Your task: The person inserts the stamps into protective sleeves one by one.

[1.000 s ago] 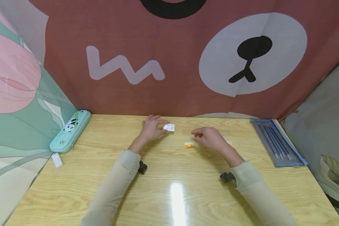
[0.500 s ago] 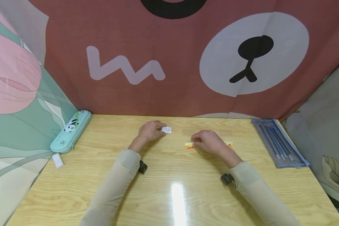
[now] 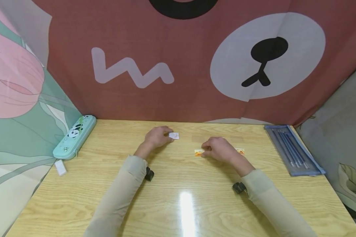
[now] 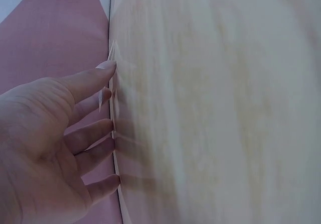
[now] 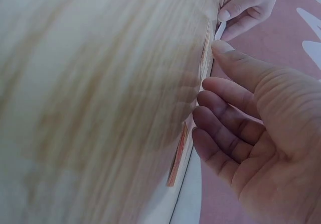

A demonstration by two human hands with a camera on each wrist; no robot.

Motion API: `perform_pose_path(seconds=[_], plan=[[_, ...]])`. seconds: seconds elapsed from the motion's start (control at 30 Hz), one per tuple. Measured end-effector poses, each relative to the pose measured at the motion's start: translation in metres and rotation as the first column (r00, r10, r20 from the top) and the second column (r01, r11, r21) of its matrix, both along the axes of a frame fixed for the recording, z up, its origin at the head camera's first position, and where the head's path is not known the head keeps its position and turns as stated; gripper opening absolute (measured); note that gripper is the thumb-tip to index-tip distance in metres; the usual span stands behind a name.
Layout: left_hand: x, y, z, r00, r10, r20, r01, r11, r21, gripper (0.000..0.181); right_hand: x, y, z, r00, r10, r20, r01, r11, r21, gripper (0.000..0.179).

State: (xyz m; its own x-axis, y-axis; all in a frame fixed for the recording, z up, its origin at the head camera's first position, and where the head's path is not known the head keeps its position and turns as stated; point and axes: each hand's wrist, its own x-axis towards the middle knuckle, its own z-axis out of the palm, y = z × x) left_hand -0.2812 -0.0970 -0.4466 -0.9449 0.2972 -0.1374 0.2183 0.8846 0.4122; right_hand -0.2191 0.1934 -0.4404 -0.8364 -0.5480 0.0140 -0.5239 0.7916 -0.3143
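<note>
A small white piece of paper with faint print is pinched between the thumb and forefinger of my left hand, low over the back of the table. The left wrist view shows that hand's other fingers bent near the tabletop. My right hand is over an orange-and-yellow printed strip on the table; both ends show, but the hand covers its middle. In the right wrist view, the right hand's fingers are loosely bent, apart from the thumb. The orange print lies flat below them.
A mint panda pencil case lies at the back left, with a small white block near it. At the right edge is a blue-trimmed mesh pouch holding several pencils. A red-brown cloth rises behind the wooden table.
My left hand has come down slightly, and the white paper has shifted a little left and levelled out. My right hand has dipped slightly toward the orange strip.
</note>
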Motion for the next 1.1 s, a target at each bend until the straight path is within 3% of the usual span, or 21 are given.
perform_pose_path(seconds=[0.13,0.23,0.33,0.4,0.63,0.8,1.1], plan=[[-0.001,0.0,0.0,1.0,-0.005,0.01,0.005,1.0,0.02,0.049,0.0,0.0,0.001,1.0,0.005,0.007,-0.005,1.0,-0.003,0.024],[-0.002,-0.001,-0.001,1.0,-0.019,0.009,0.018,0.999,0.036,0.05,0.0,0.001,0.001,1.0,-0.011,0.026,0.011,1.0,-0.007,0.016],[-0.001,0.0,0.0,0.999,-0.043,-0.003,0.043,0.997,0.065,0.054,0.001,0.003,0.001,0.999,-0.024,0.042,0.024,1.0,-0.005,0.029],[0.001,0.004,0.002,0.998,-0.062,-0.014,0.063,0.994,0.093,0.056,0.0,0.004,0.0,0.999,-0.025,0.046,0.025,1.0,-0.007,0.035],[0.013,0.028,0.014,0.99,-0.14,-0.036,0.144,0.966,0.214,0.052,-0.002,0.007,-0.001,0.999,-0.008,0.033,0.009,1.0,-0.021,0.032],[0.016,0.041,0.016,0.991,-0.131,-0.039,0.136,0.97,0.202,0.047,-0.005,0.006,-0.003,0.999,0.009,0.031,-0.009,1.0,-0.023,0.028],[0.012,0.06,0.009,0.989,-0.143,-0.025,0.145,0.968,0.205,0.043,-0.007,0.007,-0.005,0.999,0.007,0.034,-0.006,1.0,-0.031,0.022]])
